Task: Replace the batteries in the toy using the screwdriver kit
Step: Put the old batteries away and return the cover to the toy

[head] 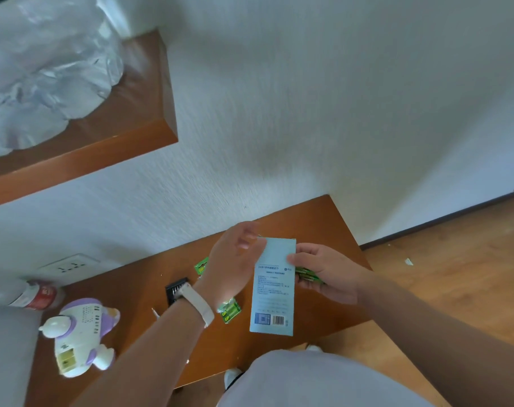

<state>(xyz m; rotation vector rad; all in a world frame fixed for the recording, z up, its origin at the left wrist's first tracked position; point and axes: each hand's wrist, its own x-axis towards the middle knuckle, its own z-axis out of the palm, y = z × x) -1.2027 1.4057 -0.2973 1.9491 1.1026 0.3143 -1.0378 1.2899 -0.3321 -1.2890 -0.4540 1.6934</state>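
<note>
My right hand (323, 274) grips a light blue kit box (274, 289) by its right edge, together with green batteries (308, 276) under the fingers. My left hand (232, 259) is at the box's top left corner, fingers bent over its edge. The box hangs above the brown table (132, 289). A black bit holder (176, 290) lies partly hidden under my left wrist. A green battery pack (230, 311) lies beside the box, and a green wrapper piece (201, 265) further back. The white and purple toy (79, 336) lies at the table's left with its battery compartment showing.
A plastic bottle with a red label (35, 296) lies at the table's back left by a wall socket (70, 265). A wooden shelf (117, 136) with crumpled clear plastic (44, 69) hangs above. Wooden floor (455, 274) lies to the right.
</note>
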